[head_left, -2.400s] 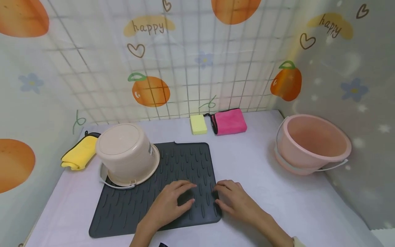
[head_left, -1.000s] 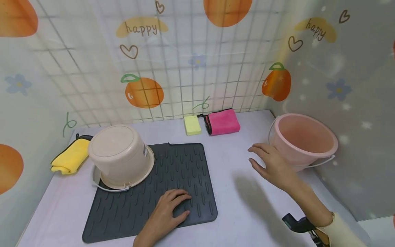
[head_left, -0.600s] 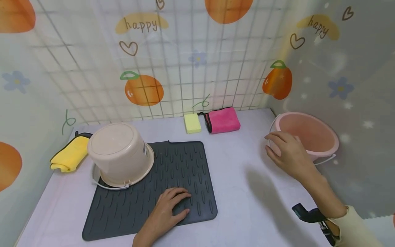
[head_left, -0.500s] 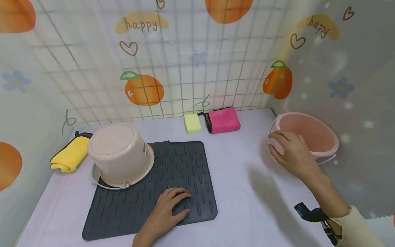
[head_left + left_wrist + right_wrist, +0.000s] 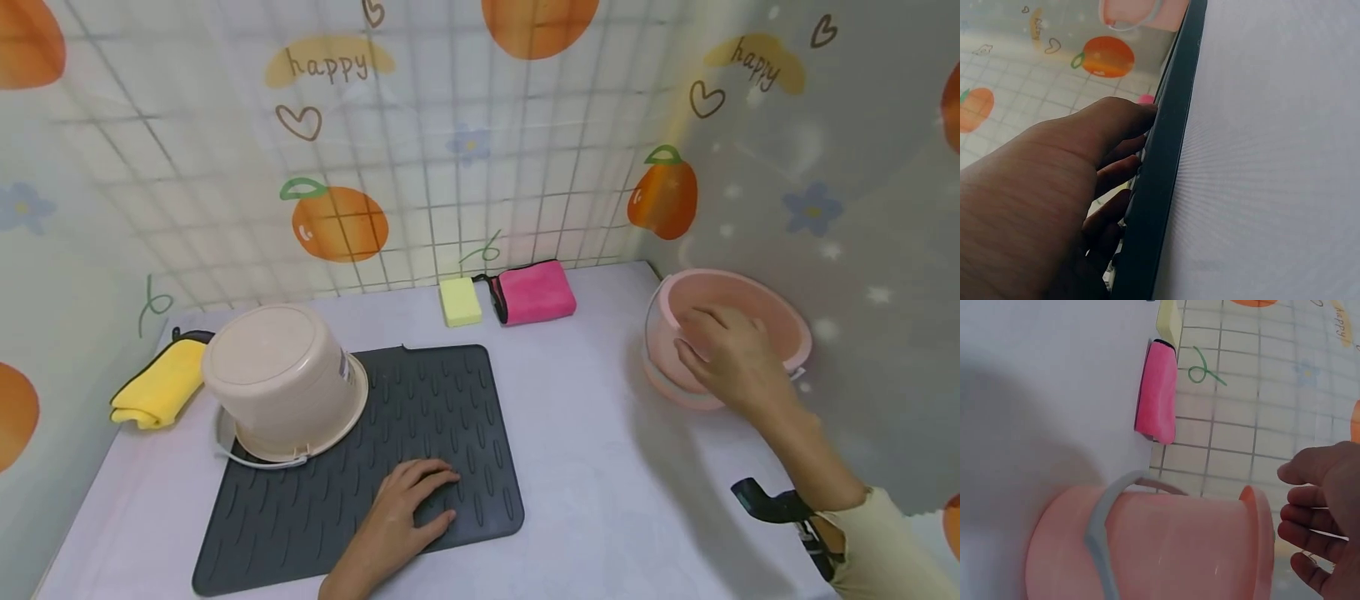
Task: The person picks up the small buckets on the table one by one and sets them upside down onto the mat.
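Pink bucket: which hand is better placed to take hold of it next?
Right, most likely. The right hand hovers right at the pink bucket, above its rim, holding nothing. The left hand is on the dark mat, well off to the bucket's left.

A round pink plastic bucket is standing upright on the white table, its pale grey handle hanging down its side, and a flat, bumpy, dark grey rubbery mat with round corners is lying to its left.
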The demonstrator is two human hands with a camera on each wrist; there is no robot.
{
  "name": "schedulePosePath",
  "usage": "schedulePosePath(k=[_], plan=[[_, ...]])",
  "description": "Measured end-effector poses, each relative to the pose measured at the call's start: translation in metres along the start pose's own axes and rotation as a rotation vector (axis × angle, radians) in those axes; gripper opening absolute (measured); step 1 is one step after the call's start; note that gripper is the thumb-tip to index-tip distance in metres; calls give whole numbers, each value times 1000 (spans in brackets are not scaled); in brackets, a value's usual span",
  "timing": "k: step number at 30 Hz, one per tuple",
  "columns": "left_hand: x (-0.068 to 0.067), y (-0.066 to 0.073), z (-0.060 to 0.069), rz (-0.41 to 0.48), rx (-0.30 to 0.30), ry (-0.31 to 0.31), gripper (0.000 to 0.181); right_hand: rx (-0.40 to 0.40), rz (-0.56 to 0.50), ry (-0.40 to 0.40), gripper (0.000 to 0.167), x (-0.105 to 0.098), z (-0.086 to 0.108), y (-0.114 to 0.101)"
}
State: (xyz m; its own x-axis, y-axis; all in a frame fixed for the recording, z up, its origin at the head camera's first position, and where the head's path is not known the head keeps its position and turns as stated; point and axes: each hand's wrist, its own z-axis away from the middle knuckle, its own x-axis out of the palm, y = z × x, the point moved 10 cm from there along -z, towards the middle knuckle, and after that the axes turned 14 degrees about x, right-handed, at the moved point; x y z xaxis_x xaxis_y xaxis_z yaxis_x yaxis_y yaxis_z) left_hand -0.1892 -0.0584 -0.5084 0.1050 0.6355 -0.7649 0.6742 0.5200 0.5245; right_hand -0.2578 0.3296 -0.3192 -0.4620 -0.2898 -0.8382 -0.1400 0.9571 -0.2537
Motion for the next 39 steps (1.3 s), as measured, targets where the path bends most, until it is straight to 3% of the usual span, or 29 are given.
schedulePosePath(k=[7,23,25,35,39], plan=[[0,-1,0,0,11,-9,41,96,37,-72,39,8,0,17],[0,3,1,4,43,4,41,101,59,-116,25,13,1,19],[1,2,2,7,40,-5,41,99,66,-106,20,12,2,20],[2,-1,2,23,23,-8,41,27,59,-4,23,6,-2,14],[0,-2,3,31,8,-10,40,32,12,23,32,-1,-6,11]])
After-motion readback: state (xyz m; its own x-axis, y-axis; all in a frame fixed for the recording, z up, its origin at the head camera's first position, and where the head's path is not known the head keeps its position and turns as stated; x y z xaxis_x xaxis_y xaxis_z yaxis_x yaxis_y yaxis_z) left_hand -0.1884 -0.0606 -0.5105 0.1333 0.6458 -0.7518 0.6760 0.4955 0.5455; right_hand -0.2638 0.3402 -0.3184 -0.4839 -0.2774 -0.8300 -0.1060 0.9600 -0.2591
